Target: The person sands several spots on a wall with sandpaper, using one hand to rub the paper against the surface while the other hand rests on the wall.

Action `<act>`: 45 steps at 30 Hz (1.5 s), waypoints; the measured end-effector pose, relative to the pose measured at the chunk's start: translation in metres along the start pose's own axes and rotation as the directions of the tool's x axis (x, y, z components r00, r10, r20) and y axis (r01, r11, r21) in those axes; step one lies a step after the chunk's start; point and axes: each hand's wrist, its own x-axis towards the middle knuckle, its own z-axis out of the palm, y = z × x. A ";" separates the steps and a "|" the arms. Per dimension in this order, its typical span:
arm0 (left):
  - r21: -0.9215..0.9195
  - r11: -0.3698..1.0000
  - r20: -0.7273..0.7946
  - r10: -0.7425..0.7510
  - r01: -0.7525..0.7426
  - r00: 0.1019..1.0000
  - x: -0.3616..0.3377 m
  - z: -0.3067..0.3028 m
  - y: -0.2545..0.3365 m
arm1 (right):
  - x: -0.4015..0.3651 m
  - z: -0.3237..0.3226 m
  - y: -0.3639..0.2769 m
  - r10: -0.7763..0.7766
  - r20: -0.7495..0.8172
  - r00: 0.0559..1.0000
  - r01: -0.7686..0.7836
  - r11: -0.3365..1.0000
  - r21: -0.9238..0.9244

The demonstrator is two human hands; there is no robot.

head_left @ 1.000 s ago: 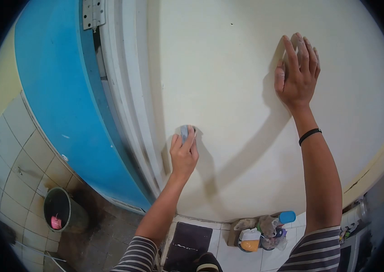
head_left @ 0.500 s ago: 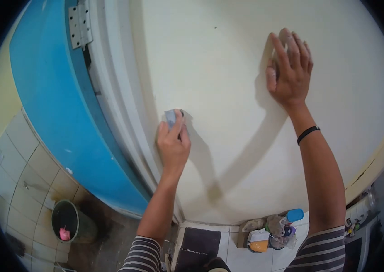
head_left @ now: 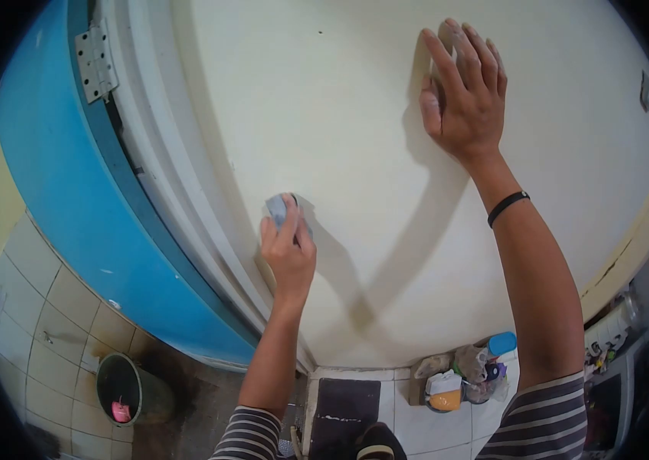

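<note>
My left hand (head_left: 290,249) is closed around a small grey-blue block (head_left: 277,207), pressed to the cream wall (head_left: 324,115) near the white door frame (head_left: 179,146). Higher up and to the right, my right hand (head_left: 465,96) rests against the same wall with its fingers stretched out. Pale dust marks its thumb and fingers, and it holds nothing that shows. A black band circles the right wrist.
A blue door (head_left: 72,176) with a metal hinge (head_left: 96,61) stands at the left. Below are a bucket (head_left: 152,391) with a pink item, a dark mat (head_left: 344,414), and bagged goods with a blue-lidded container (head_left: 501,343) on the tiled floor.
The view has shifted somewhat. Against the wall, my left hand with the block sits slightly lower and further right; my right hand stays in about the same place.
</note>
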 end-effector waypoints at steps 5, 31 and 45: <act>-0.007 0.999 0.119 0.046 -0.045 0.992 -0.061 0.003 -0.001 | 0.002 -0.006 -0.006 -0.009 -0.002 1.000 0.009 1.000 -0.001; -0.074 0.988 0.060 0.141 -0.137 0.988 -0.034 0.031 0.037 | 0.008 -0.015 -0.005 -0.003 0.107 0.994 0.001 1.000 0.021; -0.096 0.987 0.105 0.139 -0.129 0.985 -0.032 0.035 0.049 | 0.006 -0.016 -0.006 0.006 0.098 0.995 -0.012 0.998 0.058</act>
